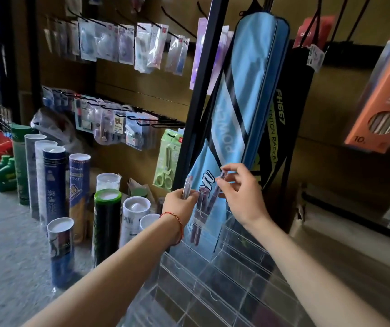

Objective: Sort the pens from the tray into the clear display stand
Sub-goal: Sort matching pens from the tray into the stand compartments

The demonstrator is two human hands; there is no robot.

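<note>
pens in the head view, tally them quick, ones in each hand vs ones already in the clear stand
left hand, held pen: 1
right hand, pinched pen: 1
clear display stand, slotted pens: 2 visible, blurred
total: 4

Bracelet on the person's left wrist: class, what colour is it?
Red. The thin string bracelet shows best in the head view, the only view here.

Clear display stand (224, 267): stepped acrylic compartments. Purple pens (197, 215) upright in top-left compartment. First pen (187, 186) gripped in left hand (180, 206), second pen (220, 185) pinched in right hand (243, 197).
</note>
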